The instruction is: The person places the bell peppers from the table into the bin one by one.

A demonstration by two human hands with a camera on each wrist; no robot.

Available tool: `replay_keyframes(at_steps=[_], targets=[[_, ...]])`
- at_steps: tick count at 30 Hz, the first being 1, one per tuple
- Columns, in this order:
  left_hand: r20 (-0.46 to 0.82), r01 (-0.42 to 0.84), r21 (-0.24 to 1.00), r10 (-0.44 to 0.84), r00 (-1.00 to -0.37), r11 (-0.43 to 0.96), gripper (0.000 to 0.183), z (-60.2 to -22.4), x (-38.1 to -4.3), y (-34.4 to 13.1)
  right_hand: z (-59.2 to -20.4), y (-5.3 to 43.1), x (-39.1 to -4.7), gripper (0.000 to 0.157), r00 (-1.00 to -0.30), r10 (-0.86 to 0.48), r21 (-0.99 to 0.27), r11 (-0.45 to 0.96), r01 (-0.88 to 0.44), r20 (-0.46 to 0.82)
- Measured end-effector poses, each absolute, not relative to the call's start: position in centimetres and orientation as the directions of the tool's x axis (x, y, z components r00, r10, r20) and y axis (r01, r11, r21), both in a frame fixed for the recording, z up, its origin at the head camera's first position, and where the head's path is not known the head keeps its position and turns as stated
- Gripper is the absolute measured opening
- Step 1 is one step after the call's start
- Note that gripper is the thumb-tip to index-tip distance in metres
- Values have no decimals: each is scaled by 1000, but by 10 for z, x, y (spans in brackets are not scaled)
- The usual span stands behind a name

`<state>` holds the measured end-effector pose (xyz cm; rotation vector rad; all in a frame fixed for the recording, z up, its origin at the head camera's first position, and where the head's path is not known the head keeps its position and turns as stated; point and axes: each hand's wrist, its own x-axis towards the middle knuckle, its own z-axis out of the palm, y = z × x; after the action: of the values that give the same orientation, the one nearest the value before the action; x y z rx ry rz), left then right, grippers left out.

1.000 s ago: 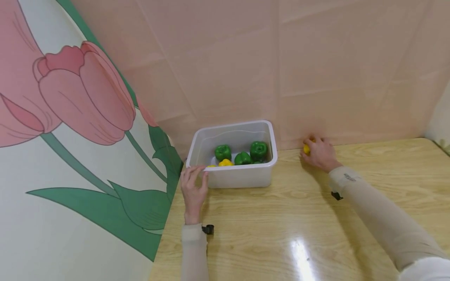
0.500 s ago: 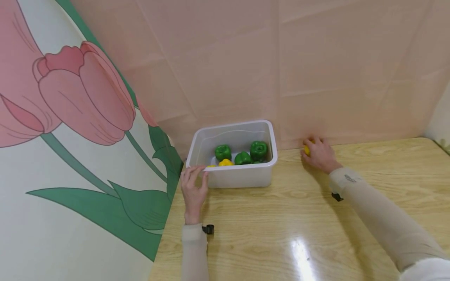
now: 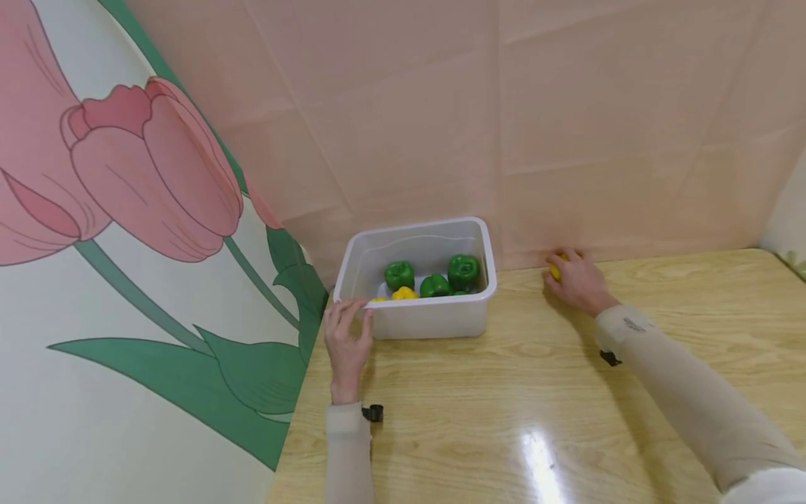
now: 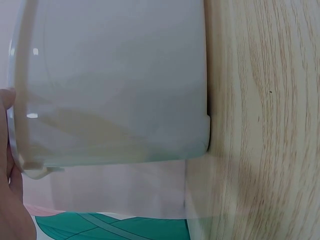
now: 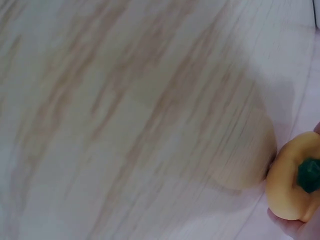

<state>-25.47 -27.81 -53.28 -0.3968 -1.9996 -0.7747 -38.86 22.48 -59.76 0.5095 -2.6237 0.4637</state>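
Near the back edge of the table, my right hand (image 3: 581, 281) grips a yellow bell pepper (image 3: 557, 267). In the right wrist view this bell pepper (image 5: 290, 182) shows its green stem, fingers at its sides, close to the wood surface. My left hand (image 3: 347, 343) holds the front left corner of a white plastic bin (image 3: 434, 318), thumb in front of the rim. The left wrist view has the bin's wall (image 4: 120, 85) up close, with part of the hand (image 4: 12, 205) at its rim. Inside the bin lie several green bell peppers (image 3: 462, 271) and yellow ones (image 3: 404, 293), partly hidden by the front wall.
The wood-grain table (image 3: 466, 406) meets a wall hung with a pinkish sheet (image 3: 598, 140) at the back. On the left stands a wall painted with pink tulips (image 3: 182, 175). Each wrist wears a black strap device (image 3: 375, 413).
My right hand has shifted slightly right and toward me, and the yellow bell pepper in it has moved a little the same way. The left hand and the bin stay in place.
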Motion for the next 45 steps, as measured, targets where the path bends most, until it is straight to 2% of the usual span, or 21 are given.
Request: replay_keyframes(at_steps=[11,17,24,39,45], targets=[[852,549,362,-28,-523,753,18,-530,-252,-277,-598,230,-385,36,-818,-305,-209,869,-448,487],[858,558,358,-27,-514,749,18,-531,-253,-277,-595,231,-385,32,-740,-360,-166,831,-531,567],[856,559,358,-23,-517,748,18,-531,-253,-277,-588,230,-381,30,-733,-364,-180,818,-547,574],[846,552,381,-38,-533,742,18,-531,-253,-276,-574,232,-376,29,-595,-422,-128,733,-668,684],[845,553,386,-42,-533,739,18,-532,-253,-276,-565,231,-373,31,-570,-416,-123,723,-680,709]])
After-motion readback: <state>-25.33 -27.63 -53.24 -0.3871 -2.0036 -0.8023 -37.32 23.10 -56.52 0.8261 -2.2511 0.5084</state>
